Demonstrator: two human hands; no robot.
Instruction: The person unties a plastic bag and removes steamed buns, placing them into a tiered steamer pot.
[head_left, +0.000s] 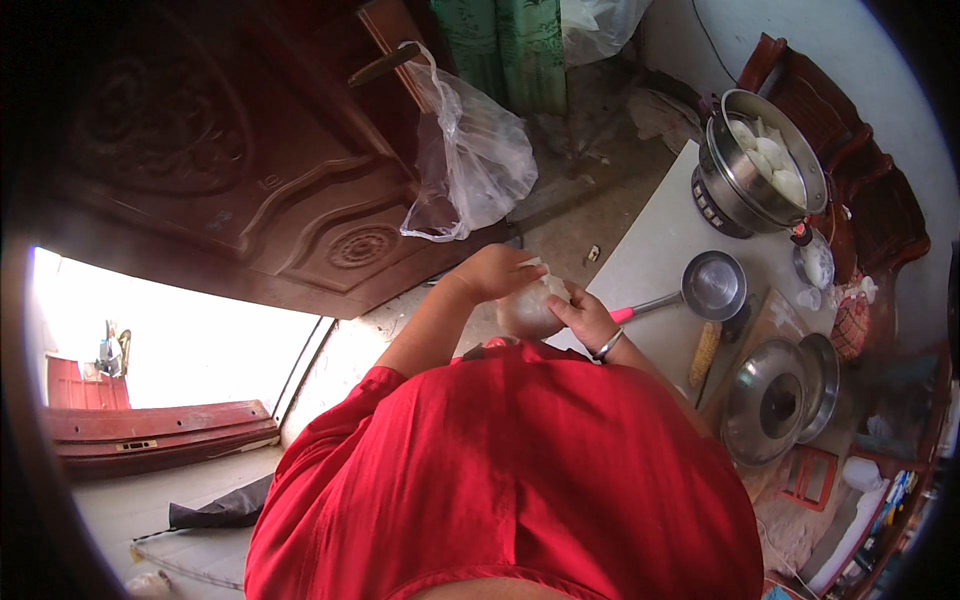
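A clear plastic bag with pale contents (529, 309) is held between my two hands, in front of my red shirt. My left hand (499, 274) grips its upper left side, near the bunched opening. On the bag's right side, my right hand (585, 315) pinches the plastic between thumb and fingers, a silver bangle at the wrist. Just right of that hand lies a metal ladle (712, 285) with a pink-ended handle on the white table (637, 251). What exactly the bag contains cannot be told.
A steamer pot (817, 176) with white buns (765, 154) stands on an electric cooker. Nearer me are a corn cob (705, 352) and a metal lid (765, 401). A plastic bag (472, 157) hangs from the handle of the carved wooden door (300, 187) at left.
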